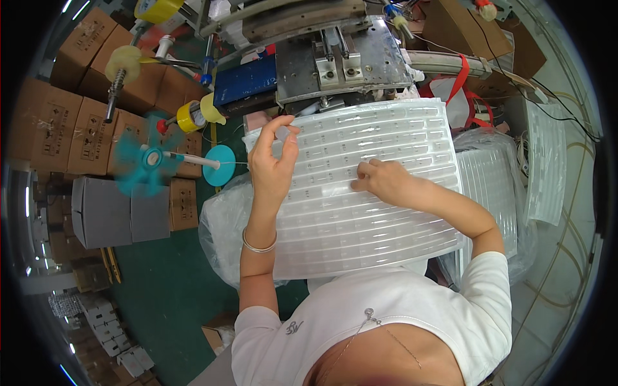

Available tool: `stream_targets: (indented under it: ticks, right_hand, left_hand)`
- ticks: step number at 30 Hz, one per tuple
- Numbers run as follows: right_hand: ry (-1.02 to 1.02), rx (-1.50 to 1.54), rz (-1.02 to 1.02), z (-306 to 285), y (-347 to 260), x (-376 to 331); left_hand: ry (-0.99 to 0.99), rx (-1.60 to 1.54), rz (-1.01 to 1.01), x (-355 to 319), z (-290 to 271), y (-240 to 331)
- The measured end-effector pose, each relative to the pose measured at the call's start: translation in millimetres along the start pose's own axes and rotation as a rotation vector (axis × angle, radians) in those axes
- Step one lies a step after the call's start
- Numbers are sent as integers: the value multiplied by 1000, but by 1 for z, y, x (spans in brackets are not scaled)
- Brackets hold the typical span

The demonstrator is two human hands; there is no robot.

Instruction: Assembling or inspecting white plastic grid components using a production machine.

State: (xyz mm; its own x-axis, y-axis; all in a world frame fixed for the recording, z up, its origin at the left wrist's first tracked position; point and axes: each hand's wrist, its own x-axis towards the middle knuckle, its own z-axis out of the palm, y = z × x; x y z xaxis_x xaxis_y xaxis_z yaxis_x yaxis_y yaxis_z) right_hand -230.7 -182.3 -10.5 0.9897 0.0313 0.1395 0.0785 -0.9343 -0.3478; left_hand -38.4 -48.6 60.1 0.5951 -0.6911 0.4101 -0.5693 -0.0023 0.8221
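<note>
A large white translucent plastic tray (380, 248) with long parallel rows lies in front of me, and small clear pieces sit in its upper rows. My left hand (273, 157) is raised over the tray's left edge. Between its thumb and fingers it pinches a small translucent piece (282, 133), too small to tell its exact kind. On the middle of the tray rests my right hand (389, 183), its fingers bent and pressed together at one row. Whatever lies under those fingertips is hidden.
Beyond the tray stands a machine with a metal plate (296, 80) and a blue block (244, 83). A small teal fan (152, 157) spins at left, near stacked cardboard boxes (55, 128). At right, more trays (489, 193) lie in clear plastic wrap. Yellow tape rolls (191, 116) hang near the machine.
</note>
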Motion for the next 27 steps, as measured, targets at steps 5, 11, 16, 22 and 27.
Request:
stream_targets:
  ticks: [5, 11, 16, 22, 27]
  right_hand:
    - [-96, -145, -5, -1, 5, -2]
    - [386, 659, 338, -31, 21, 45]
    - [525, 678, 276, -16, 16, 44]
    - [537, 838, 482, -18, 43, 53]
    - [589, 846, 422, -29, 49, 49]
  left_hand:
    - [-57, -56, -33, -3, 6, 2]
    - [-81, -8, 52, -6, 3, -7]
    - [-112, 25, -130, -5, -1, -5]
    - [-61, -4, -167, -4, 3, -35]
    - [61, -81, -70, -3, 5, -59]
